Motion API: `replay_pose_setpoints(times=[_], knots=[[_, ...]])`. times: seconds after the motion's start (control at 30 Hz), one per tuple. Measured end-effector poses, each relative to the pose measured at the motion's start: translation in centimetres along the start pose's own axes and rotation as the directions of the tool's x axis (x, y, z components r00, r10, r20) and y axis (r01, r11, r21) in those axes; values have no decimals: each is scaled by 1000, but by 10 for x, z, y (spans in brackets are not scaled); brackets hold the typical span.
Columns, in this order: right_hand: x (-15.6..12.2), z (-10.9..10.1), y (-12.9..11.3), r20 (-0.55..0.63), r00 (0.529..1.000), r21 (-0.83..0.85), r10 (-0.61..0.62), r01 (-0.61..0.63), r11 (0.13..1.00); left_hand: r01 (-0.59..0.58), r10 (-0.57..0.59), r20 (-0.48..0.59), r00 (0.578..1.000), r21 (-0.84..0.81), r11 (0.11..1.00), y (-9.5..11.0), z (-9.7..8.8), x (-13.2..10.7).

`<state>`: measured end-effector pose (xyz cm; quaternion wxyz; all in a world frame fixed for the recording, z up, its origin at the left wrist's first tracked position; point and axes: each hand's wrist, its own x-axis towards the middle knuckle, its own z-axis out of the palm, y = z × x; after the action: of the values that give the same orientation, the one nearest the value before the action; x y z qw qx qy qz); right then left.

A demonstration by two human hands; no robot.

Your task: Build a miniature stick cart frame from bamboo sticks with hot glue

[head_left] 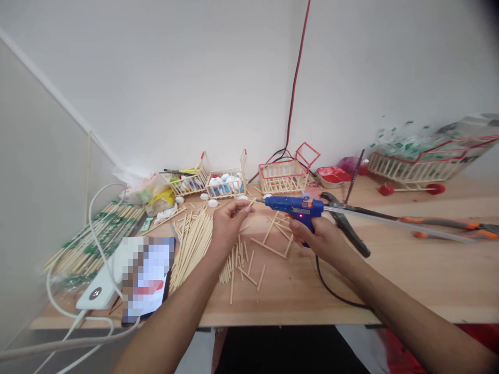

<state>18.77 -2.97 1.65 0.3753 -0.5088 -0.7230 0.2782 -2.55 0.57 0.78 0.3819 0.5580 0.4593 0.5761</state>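
Note:
My right hand [317, 236] grips a blue hot glue gun [296, 206] with its nozzle pointing left. My left hand [228, 223] pinches a short wooden stick [249, 206] and holds its end right at the nozzle tip. Both hands hover above the wooden table [409, 275]. Beneath them lie several cut stick pieces [244, 262]. A bundle of long bamboo sticks [193, 244] lies just left of my left hand.
Small stick-built baskets [283, 176] and a larger stick cart with red wheels [413, 169] stand along the wall. Large orange-handled shears [409, 221] lie right of the gun. A phone [146, 278], white power bank [102, 285], cables and packed chopsticks [97, 236] occupy the left.

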Motion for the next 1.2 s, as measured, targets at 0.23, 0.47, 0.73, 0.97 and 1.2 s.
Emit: replay_pose_setpoints(times=[0.23,0.47,0.73,0.97,1.2], knots=[[0,0,1,-10,1000,-10,4,-4,1000,19,-19,15,1000,5,1000,4,1,-1],[2,1,8,-18,1000,2,-20,20,1000,11,-11,22,1000,3,1000,3,1,-1],[2,0,4,-22,1000,-17,-15,15,1000,-16,15,21,1000,15,1000,-3,-1,2],[1,-1,2,-30,1000,-37,6,-7,999,11,-11,8,1000,6,1000,-2,-1,1],[1,0,1,-1,1000,-10,23,-23,1000,5,-5,16,1000,18,1000,0,0,0]])
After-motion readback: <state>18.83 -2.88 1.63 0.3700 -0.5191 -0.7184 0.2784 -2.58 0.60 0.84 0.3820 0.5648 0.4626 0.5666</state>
